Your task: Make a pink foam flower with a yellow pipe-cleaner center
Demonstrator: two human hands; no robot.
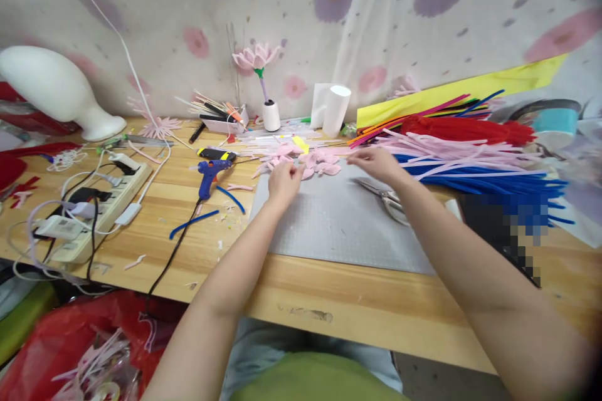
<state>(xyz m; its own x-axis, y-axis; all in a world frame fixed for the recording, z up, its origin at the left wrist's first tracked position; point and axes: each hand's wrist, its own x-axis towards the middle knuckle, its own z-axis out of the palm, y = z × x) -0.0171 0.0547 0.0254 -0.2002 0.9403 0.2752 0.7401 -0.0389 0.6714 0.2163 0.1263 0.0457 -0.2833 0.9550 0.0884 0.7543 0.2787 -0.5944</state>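
On the grey cutting mat (324,232) lies a pile of pink fuzzy petals (324,163). My left hand (285,183) is at the pile's near left side, its thumb and fingers drawn together; whatever they pinch is too small to make out. My right hand (376,164) hovers right of the petals, fingertips close together beside pink fuzz, and I cannot make out what is between them. Scissors (392,203) rest on the mat below my right hand. Behind that wrist spreads a bundle of pink pipe cleaners (470,153).
Left of the mat stands a blue glue gun (211,177), its cord trailing over the table edge. A power strip (106,210) with tangled cables lies farther left. At the back are a pink flower (258,59) in a white holder and a paper roll (337,109). Blue pipe cleaners (489,188) lie right.
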